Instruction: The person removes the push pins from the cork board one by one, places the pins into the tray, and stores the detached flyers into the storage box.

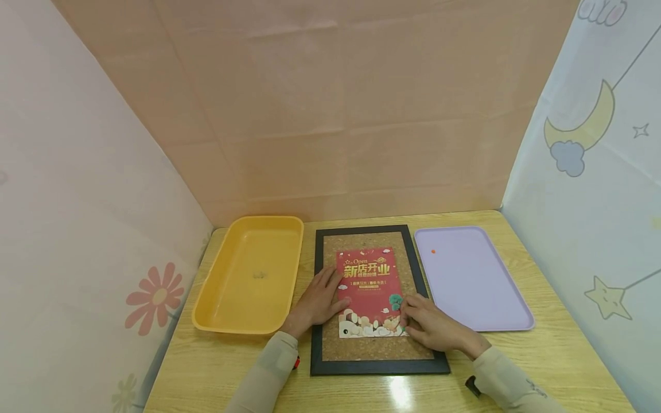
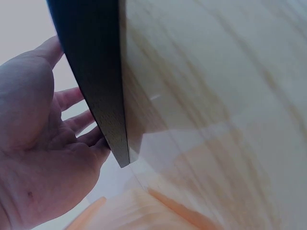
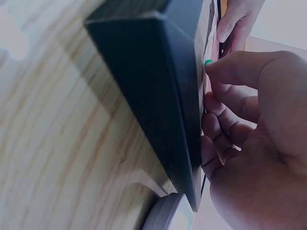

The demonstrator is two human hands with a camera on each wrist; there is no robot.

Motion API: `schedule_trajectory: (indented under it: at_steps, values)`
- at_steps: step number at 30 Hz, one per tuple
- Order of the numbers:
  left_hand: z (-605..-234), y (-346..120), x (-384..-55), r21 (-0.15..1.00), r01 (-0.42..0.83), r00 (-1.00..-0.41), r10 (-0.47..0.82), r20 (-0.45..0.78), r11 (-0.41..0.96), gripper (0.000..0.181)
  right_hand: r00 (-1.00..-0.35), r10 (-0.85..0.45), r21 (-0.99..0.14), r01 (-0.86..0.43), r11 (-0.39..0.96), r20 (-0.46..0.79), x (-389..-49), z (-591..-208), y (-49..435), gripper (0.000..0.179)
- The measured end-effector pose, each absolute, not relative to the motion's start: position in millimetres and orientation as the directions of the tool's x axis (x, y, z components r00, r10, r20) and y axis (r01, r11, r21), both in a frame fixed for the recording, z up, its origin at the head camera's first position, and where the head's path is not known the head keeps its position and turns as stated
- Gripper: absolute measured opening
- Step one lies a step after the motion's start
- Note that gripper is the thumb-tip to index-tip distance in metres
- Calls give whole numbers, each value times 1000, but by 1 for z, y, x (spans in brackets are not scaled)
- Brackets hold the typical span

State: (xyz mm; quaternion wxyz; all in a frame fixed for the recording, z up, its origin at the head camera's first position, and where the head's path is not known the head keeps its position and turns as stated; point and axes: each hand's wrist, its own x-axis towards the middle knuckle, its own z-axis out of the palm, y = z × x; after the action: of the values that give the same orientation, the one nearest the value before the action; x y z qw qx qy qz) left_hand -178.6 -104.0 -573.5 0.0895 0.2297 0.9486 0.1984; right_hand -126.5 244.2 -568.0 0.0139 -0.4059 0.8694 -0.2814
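A red poster (image 1: pixel 368 301) with gold lettering lies on a black-framed cork board (image 1: pixel 377 350). The straight fingers of my left hand (image 1: pixel 317 301) rest on the poster's left edge and the cork. In the left wrist view, that hand reaches over the black frame (image 2: pixel 103 91). My right hand (image 1: pixel 434 324) is at the poster's lower right edge, fingers curled. The right wrist view shows a small green push pin (image 3: pixel 208 62) at its thumb tip, pinched against the poster; most of the pin is hidden by the thumb and finger.
A yellow tray (image 1: pixel 209 310) stands left of the board, with a few small pale things (image 1: pixel 259 275) in it. At the right lies a purple tray (image 1: pixel 475 281) bearing a small orange piece (image 1: pixel 433 251). Fabric walls enclose the wooden table (image 1: pixel 558 367).
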Motion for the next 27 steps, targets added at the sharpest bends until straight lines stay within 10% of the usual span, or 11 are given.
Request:
schedule_trajectory:
  at_steps: [27]
  values:
    - [-573,-104,-178,418,409,-878,475,-64,812,86,-730,-682,-628,-551,550,44,-125,-548,250,22]
